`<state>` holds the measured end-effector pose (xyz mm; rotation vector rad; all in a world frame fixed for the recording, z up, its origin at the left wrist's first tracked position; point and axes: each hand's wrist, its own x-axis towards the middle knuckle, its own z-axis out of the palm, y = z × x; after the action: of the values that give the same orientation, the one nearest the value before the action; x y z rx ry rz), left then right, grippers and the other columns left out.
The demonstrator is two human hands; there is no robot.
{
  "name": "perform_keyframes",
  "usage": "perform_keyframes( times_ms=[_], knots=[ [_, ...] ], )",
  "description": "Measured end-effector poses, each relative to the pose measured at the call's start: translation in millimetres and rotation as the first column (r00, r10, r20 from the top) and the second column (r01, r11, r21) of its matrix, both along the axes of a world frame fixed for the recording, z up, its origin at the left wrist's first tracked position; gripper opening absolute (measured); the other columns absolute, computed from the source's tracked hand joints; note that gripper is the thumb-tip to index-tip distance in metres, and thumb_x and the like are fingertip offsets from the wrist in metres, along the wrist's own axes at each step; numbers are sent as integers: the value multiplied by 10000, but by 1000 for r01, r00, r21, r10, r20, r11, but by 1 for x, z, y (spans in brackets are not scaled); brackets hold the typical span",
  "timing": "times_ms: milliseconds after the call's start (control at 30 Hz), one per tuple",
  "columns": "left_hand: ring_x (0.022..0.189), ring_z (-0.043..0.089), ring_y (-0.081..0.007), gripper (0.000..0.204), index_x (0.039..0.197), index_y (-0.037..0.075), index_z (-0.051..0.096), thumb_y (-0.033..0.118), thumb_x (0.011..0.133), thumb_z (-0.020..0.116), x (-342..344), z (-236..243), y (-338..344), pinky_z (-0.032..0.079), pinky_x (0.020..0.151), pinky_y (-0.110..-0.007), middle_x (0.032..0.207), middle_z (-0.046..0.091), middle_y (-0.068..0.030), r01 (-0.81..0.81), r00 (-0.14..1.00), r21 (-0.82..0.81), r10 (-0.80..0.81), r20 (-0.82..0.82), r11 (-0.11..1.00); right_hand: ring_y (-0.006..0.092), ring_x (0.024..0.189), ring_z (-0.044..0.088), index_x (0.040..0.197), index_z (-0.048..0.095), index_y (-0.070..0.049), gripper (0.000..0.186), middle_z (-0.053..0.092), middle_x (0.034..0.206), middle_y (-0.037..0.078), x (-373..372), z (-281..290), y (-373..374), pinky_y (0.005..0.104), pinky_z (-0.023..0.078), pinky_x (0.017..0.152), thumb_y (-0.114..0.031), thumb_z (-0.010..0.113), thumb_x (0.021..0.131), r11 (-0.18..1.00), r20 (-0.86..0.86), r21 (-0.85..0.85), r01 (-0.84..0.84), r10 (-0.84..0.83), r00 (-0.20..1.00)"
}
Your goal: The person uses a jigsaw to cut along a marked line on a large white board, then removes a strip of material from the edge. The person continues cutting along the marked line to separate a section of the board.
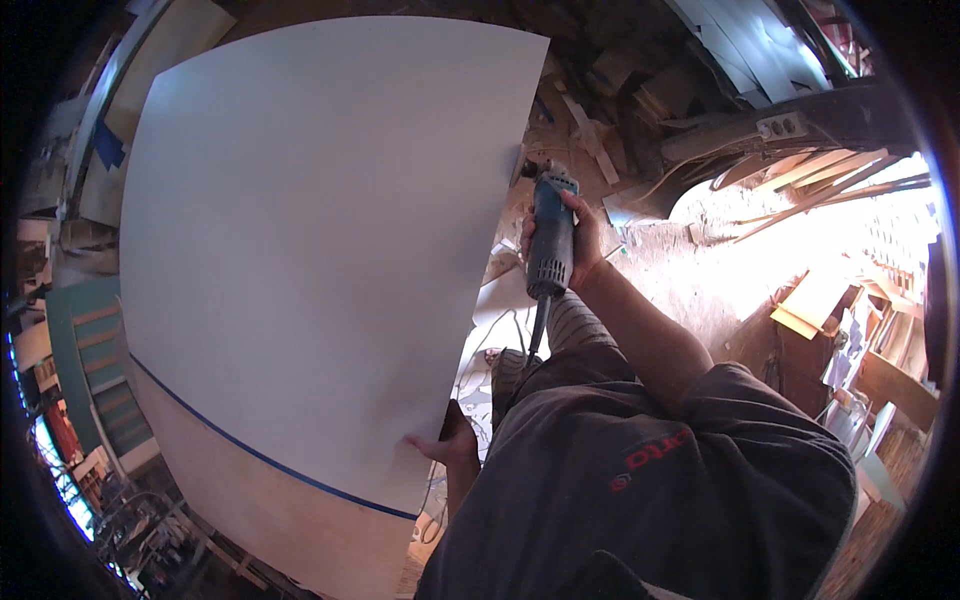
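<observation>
A large white panel [330, 230] lies flat in front of me, its right edge slanting toward my body. In my right hand [587, 235] is a teal and grey angle grinder [551, 235], my fingers wrapped round its body. The tool's head is close to the panel's right edge; whether it touches is too small to tell. Its cord [540, 325] hangs down toward my legs. My left hand [455, 445] rests at the panel's near right edge, thumb stretched over the top face and fingers spread along the side, partly in shadow.
A dark blue strip [270, 440] runs along the panel's near edge, beside a tan board surface [290, 515]. Wood offcuts [590, 140] lie at the far right under a dark beam with sockets [782, 125]. A green board [90, 350] leans at left. Timber scraps [890, 330] are piled at right.
</observation>
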<state>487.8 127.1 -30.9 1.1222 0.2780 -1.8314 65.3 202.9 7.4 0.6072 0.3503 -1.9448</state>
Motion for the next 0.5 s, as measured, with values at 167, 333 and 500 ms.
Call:
perform_keyframes(
  times_ms=[167,333,500],
  knots=[
    [1193,667,-342,905,1470,96,542,775,882,653,-1,18,8,545,1030,-493,1314,679,-138,61,992,-22,-63,-109,998,276,849,698,1124,578,-55,542,666,951,135,42,10,0,434,605,805,-530,707,896,998,19,70,-4,3,1000],
    [1169,675,-370,925,1443,71,558,803,883,629,13,17,7,542,1027,-531,1272,694,-173,243,970,3,-243,-29,970,274,822,685,1117,577,-64,563,660,940,128,84,18,4,450,588,776,-568,675,887,996,-22,86,-40,42,999],
    [1187,664,-359,972,1398,18,569,839,879,600,23,14,3,516,1067,-538,1258,685,-200,263,963,200,-269,4,944,270,828,680,1093,594,-55,558,657,933,129,123,16,6,430,584,772,-564,691,887,999,154,43,-26,19,988]
  ],
)
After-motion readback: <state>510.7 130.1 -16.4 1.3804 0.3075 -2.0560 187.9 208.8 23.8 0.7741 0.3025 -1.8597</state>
